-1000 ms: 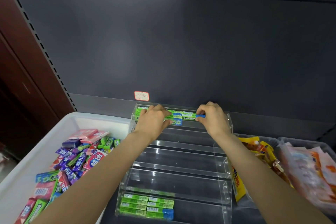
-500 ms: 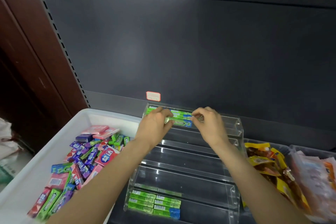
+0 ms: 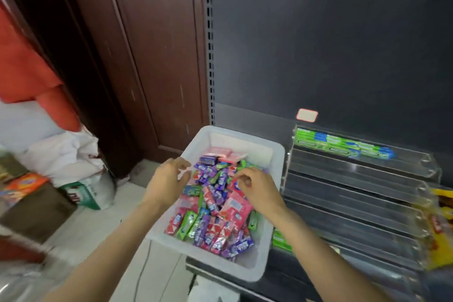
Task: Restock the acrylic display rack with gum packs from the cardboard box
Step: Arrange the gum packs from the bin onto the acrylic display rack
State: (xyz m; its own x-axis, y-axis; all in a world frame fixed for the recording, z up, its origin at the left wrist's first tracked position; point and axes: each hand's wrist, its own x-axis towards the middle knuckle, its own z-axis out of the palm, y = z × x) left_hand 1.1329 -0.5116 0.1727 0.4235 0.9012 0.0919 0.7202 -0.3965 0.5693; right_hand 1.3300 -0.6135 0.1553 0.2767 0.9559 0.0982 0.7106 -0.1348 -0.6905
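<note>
Both of your hands hover over the white plastic bin [image 3: 277,154] that holds the loose gum packs [image 3: 215,206], and neither has taken one yet. Your left hand [image 3: 169,181] hangs over the bin's left wall, fingers loosely curled and holding nothing. Your right hand [image 3: 257,189] is over the middle of the heap, its fingertips drawn together near a pink pack; blur hides whether they already pinch anything, so I cannot tell.

The relation to watch: the acrylic display rack [image 3: 362,179] stands just right of the bin, so every pack travels rightward, and your right hand is the nearer one to both heap and rack. The green gum packs [image 3: 343,146] already on the far top tier lie end to end, long axis left-to-right along the shelf. The packs in the bin point every way, many with long axes running near-to-far, so you will probably need to turn each before laying it in a tier.
</note>
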